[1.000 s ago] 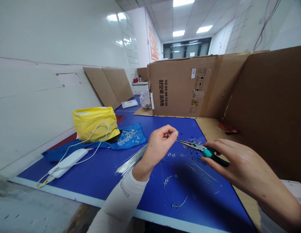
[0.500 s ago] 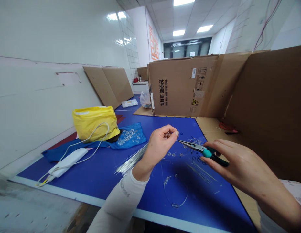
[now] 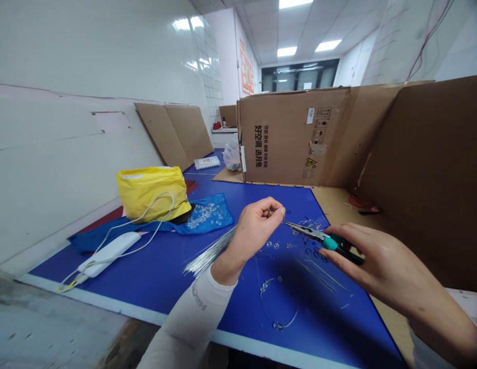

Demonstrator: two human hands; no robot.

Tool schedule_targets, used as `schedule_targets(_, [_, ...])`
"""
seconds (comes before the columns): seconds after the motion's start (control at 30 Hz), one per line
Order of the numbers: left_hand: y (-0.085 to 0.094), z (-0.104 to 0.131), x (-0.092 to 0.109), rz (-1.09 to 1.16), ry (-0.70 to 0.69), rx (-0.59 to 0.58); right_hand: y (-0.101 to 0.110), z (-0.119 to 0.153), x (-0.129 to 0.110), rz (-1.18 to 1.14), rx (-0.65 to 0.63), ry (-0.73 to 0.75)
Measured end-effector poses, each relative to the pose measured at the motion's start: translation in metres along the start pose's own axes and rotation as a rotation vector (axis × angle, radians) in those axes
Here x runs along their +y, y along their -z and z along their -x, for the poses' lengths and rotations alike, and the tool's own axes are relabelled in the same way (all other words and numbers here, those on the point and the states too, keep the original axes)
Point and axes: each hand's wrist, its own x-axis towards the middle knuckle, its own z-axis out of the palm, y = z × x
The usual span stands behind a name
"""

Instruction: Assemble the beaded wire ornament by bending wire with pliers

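Note:
My right hand [image 3: 376,261] grips the green-and-black handles of a pair of needle-nose pliers [image 3: 318,237], whose jaws point left. Close to the jaw tips, my left hand [image 3: 261,223] is closed in a pinch at the thumb and forefinger; what sits between them is too small to make out. Below the hands, a thin wire loop with clear beads [image 3: 277,325] lies on the blue tabletop [image 3: 238,297]. A few loose clear beads [image 3: 275,245] rest beneath the pliers. Left of my wrist is a bundle of straight silvery wires [image 3: 209,254].
A blue cloth with many clear beads [image 3: 207,215] lies left, beside a yellow bag [image 3: 153,193] and a white power strip [image 3: 109,256] with its cord. Cardboard [image 3: 292,138] walls the back and right. Wire offcuts [image 3: 323,274] and dark rings lie near the pliers.
Both hands and the pliers hold almost the same pose. The whole view has shifted very slightly; nothing was taken up or let go.

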Motion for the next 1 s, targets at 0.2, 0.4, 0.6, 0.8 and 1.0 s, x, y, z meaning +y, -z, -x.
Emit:
schedule_targets(0.2, [0.0002,-0.0009,-0.0026,0.017,0.002,0.003,0.0003,-0.0011,0.0001,-0.053,-0.035,-0.037])
schedule_targets(0.4, [0.0008,-0.0011,-0.0032,0.044,-0.015,0.001,0.0007,-0.0021,0.0031,-0.126,-0.057,-0.075])
schedule_targets(0.6, [0.0007,-0.002,-0.0031,0.093,-0.033,-0.018,0.001,-0.0037,0.0068,-0.189,-0.084,-0.123])
schedule_targets(0.8, [0.0002,-0.0039,-0.0041,0.127,-0.004,-0.046,0.0018,-0.0032,0.0058,-0.176,-0.065,-0.121])
schedule_targets(1.0, [0.0027,-0.0044,-0.0065,0.127,-0.033,-0.056,0.0022,-0.0032,0.0074,-0.195,-0.066,-0.123])
